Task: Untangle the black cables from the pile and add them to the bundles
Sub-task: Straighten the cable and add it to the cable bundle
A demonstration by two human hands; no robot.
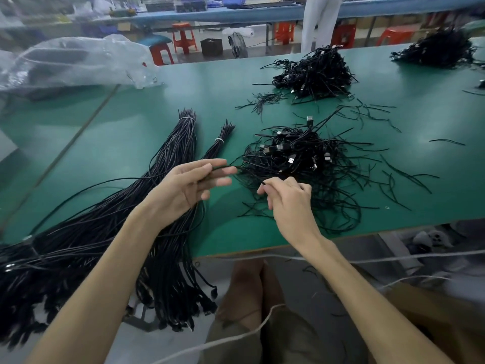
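Here, from the head camera, looking down on a green tabletop [126, 132]. Over its near edge, left hand [189, 186] with fingers [220, 182] half spread and only loosely bent, lightly pinching one thin black cable [225, 168] between thumb and forefingers. Just beside it, right hand [287, 203] curled tighter, with thumb and index finger nipping a cable end [263, 183] and the other fingers folded in. Cannot tell whether one and the same cable or two. Both hands at the left fringe of the nearest pile [301, 158], a black tangle with plugs showing, by the middle of the near edge.

Piles counted: three. Nearest one at the hands, a second pile [315, 72] farther toward the far edge, a third pile [435, 49] at the far right corner.

Banded bundles counted: two, each tied with a white band. A thick bundle [183, 143] and a thin bundle [219, 143] just beside it, both left of the nearest pile, laid straight and passing beneath the left hand and forearm. More black cables massed at the near left corner, spilling over the edge.

Scattered between and right of the piles, loose short black strands [446, 141], too many to count. At the far left corner, one clear plastic bag [78, 61]. Beyond the tabletop, at least five red stools [183, 38] and one standing person in white [320, 19].
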